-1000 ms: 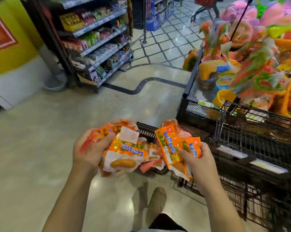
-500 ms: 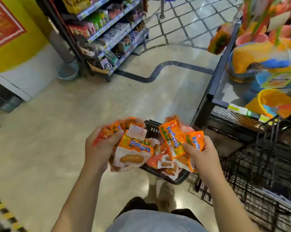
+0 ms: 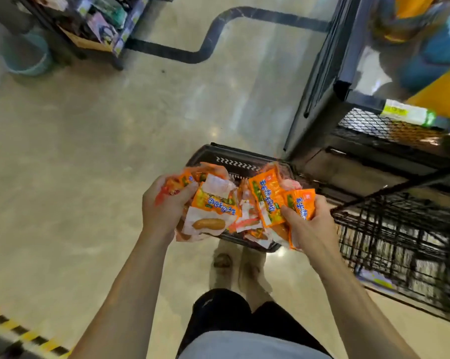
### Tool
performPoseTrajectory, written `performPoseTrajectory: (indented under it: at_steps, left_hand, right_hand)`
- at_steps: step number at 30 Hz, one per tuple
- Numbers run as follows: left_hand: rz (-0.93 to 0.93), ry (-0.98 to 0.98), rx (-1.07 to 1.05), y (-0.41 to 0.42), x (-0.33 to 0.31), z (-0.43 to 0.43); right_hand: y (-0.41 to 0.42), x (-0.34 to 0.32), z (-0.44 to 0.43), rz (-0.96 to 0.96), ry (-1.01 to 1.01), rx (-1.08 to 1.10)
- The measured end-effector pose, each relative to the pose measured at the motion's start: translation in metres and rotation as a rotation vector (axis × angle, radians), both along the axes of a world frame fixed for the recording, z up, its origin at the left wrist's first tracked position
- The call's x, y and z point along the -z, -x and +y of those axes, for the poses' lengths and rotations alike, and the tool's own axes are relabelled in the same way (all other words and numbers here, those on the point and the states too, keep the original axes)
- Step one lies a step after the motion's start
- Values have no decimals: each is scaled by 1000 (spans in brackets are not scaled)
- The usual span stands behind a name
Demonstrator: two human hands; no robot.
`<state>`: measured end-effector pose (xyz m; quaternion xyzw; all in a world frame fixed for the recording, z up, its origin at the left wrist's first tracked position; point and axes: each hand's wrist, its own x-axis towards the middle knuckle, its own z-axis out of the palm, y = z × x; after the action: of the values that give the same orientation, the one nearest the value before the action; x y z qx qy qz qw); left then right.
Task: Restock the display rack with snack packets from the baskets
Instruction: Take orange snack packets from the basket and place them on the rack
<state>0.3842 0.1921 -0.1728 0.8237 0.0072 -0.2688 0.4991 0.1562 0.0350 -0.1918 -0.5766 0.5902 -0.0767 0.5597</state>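
Our fingers (image 3: 185, 191) are curled tight, and both hands are full. Our left hand (image 3: 164, 206) grips a fat bunch of orange sausage snack packets (image 3: 213, 207). The thumb presses on top, so none can slide out. Our right hand (image 3: 310, 225) pinches a smaller bunch (image 3: 268, 200) the same way. Its thumb lies across the front, and its other fingers are hidden behind the packets.

We hold both bunches right over the dark basket (image 3: 235, 159). It sits on the shiny floor (image 3: 89, 151), just in front of our feet. More packets lie inside it. We think the hands stay over the basket for a good reason. If a packet slips, it drops back in and not onto the floor.

The black wire display rack (image 3: 389, 229) stands just beside the basket, on our right. The basket looks parked close to it so each trip is short. Our right hand is near the rack's wire side. The rack is blurry here, so we cannot tell how full it is.

We guess the grabbing part is done and the carrying part comes next. The packets are thin and slick, and they point every which way. So we may need to line them up before we set them in the rack. A loose squeeze could let some fall.

Far off on our left, a teal bucket (image 3: 28, 58) sits by a store shelf (image 3: 99, 22).
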Motion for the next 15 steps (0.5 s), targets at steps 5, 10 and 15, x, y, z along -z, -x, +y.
performPoseTrajectory:
  at_steps: [5, 10, 15]
  left_hand:
    - [-7, -131, 124, -16, 93, -18]
    - [-24, -180, 262, -23, 185, -26]
    - [-67, -245, 356, -26, 264, -28]
  right_hand:
    - [-3, 86, 8, 107, -18, -36]
    - [-11, 175, 12, 213, -9, -83]
    - [-15, 243, 20, 288, -20, -142]
